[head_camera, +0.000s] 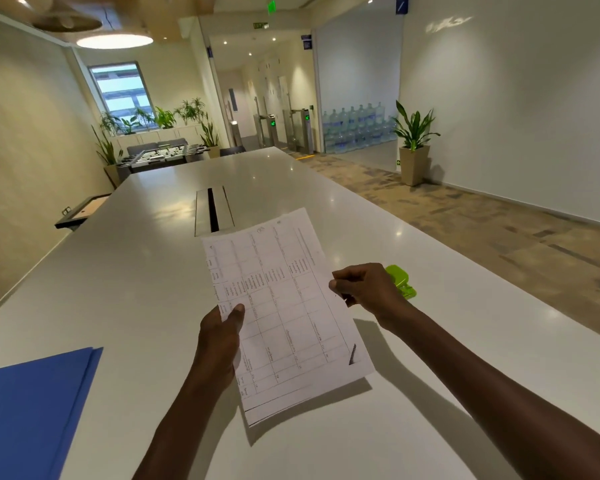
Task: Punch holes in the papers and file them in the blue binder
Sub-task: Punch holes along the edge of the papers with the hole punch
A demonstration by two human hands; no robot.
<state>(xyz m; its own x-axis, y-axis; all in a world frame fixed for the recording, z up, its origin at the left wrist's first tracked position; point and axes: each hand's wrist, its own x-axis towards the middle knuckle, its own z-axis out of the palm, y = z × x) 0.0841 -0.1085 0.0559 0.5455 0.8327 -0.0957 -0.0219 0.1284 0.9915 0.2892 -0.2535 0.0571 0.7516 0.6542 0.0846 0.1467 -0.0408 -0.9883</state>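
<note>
Both my hands hold up a thin stack of white papers printed with a table grid, lifted off the white table. My left hand pinches the papers' left edge with the thumb on top. My right hand grips the right edge. Behind my right hand a lime-green hole punch rests on the table, partly hidden by the hand. The blue binder lies shut at the near left corner, well apart from the papers.
A cable slot with a metal lid sits in the table's middle beyond the papers. The table's right edge drops to carpeted floor. A potted plant stands by the right wall; a foosball table is past the far end.
</note>
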